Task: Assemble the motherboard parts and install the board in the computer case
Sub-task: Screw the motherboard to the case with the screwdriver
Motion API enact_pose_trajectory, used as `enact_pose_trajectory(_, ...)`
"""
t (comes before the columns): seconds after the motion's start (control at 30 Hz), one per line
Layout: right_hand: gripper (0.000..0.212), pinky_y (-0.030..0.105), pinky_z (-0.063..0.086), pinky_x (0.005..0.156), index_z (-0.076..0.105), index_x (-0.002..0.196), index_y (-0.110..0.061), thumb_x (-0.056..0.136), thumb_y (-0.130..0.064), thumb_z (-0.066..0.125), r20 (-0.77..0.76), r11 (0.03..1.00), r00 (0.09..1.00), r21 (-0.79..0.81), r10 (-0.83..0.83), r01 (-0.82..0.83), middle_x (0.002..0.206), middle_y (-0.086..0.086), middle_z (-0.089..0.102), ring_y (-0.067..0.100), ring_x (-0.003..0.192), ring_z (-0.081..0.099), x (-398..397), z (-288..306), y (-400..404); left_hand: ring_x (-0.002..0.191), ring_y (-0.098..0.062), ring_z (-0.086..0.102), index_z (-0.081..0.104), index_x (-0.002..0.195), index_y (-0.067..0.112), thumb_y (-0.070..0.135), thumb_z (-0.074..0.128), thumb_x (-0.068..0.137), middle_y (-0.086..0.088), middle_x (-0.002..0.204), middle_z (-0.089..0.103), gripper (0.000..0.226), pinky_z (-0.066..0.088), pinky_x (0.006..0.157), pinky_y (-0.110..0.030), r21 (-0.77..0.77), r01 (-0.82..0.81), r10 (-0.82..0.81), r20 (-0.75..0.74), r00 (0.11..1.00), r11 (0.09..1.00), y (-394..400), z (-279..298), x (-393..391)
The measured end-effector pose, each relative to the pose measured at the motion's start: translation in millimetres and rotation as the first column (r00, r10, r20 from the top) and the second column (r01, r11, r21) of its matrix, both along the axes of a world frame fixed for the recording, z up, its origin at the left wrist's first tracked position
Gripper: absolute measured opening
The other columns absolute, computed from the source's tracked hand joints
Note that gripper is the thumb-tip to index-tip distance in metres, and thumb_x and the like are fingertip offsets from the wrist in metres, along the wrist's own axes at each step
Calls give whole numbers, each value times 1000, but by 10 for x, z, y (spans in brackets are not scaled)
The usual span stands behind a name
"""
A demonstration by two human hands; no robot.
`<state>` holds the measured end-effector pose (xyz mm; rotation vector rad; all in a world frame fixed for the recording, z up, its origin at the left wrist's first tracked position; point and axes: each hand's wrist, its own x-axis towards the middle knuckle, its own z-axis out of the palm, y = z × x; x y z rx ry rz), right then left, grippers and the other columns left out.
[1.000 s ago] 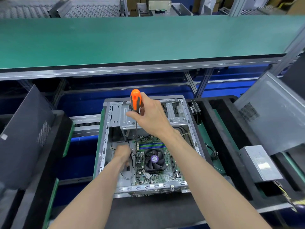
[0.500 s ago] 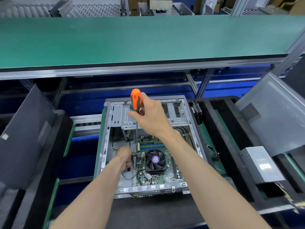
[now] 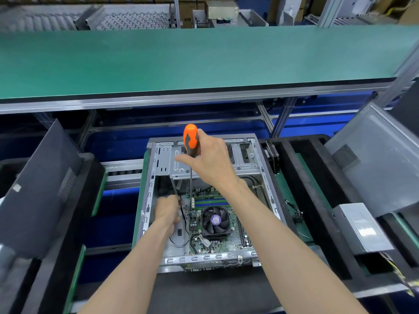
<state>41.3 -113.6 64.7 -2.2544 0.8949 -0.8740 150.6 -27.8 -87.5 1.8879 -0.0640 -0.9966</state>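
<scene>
The motherboard (image 3: 217,230) lies flat inside the open computer case (image 3: 158,177), which rests on its side on the black foam cradle (image 3: 204,291), so the step in hand looks to be driving a mounting screw at the board's left edge. The right hand (image 3: 210,164) is wrapped round the orange-and-grey handle of the screwdriver (image 3: 190,141), whose long shaft stands almost upright with its tip down beside the CPU cooler fan (image 3: 215,219). The left hand (image 3: 167,211) sits low in the case next to the tip, fingers curled as if steadying the screw or shaft, though what it pinches is too small to tell. To do this well, the shaft should stay plumb over the screw head, pressure should run straight down, and turning should stop once the screw seats, since a slip would land the tip on the board or its black cables (image 3: 181,241). The drive bay bracket (image 3: 204,171) overhangs just behind the shaft and limits how far the handle can lean back. A power supply unit (image 3: 360,227) waits well apart on the right, case side panels (image 3: 40,189) lean at both sides, and the green conveyor belt (image 3: 204,57) runs beyond.
</scene>
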Motion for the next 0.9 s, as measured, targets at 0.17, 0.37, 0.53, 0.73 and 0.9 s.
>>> enact_pose_trajectory(0.17,27,34,36,58,48,77,-14,83,-23,72,47,998,998,35,42,-44,62,-3,50,15,59,45,12,-38,62,33,-10,20,64,79,3,16,54,96,9,37,32,24,18,38,-20,-155,-6,-7,-87,996,988,23,181,-82)
enact_pose_trajectory(0.37,36,29,40,61,52,84,-15,84,-43,75,-11,999,999,-7,-33,33,69,-3,58,15,64,51,17,-39,47,36,-9,12,49,70,10,16,47,101,7,45,22,32,13,34,-21,-354,-155,4,-393,920,922,163,351,-191)
enact_pose_trajectory(0.53,29,18,36,53,47,82,-20,94,-39,65,11,998,1000,69,-12,11,62,-8,49,6,57,47,-39,-65,116,34,-7,14,43,63,15,18,46,101,7,46,23,38,12,32,-20,-376,-294,25,-578,816,879,223,361,-170)
enact_pose_trajectory(0.73,23,18,36,54,50,84,-19,97,-33,62,-9,990,1000,137,-10,11,60,-4,52,8,52,47,-119,-65,158,39,-11,19,68,92,4,2,52,90,5,48,29,17,20,36,-24,-364,-9,-68,-198,978,931,230,321,-186)
enact_pose_trajectory(0.9,19,35,46,61,52,87,-12,97,-26,60,-41,977,999,212,-5,14,63,5,59,22,61,58,-105,-181,254,59,-14,58,76,112,16,17,72,88,6,66,69,24,53,61,-31,-77,398,-337,399,853,914,180,345,-283)
